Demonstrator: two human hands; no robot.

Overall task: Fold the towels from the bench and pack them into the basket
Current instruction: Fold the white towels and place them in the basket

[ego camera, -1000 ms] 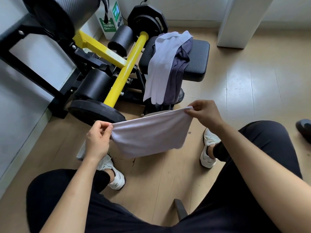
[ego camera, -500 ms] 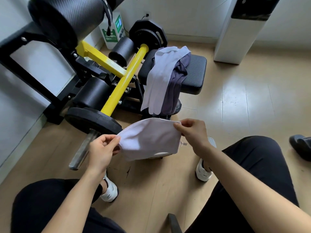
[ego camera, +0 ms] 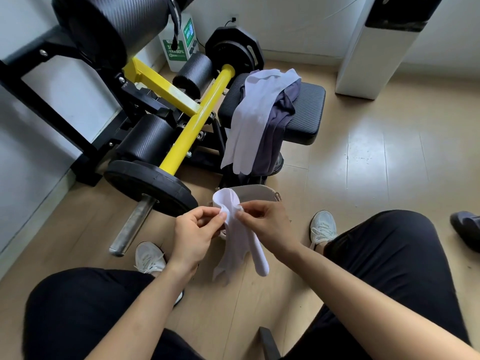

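Left hand (ego camera: 193,233) and right hand (ego camera: 265,224) both pinched a white towel (ego camera: 240,245) hanging between the knees, basket (ego camera: 255,194) just at 12 o'clock, two more towels (ego camera: 255,120) draped over the bench (ego camera: 306,110) beyond

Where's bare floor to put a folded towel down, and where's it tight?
Free: the wood floor right of the bench pad, up to the white unit. A smaller patch lies between the person's shoes. Crowded: left, where the weight plate and yellow bar sit, and the pad under draped towels.
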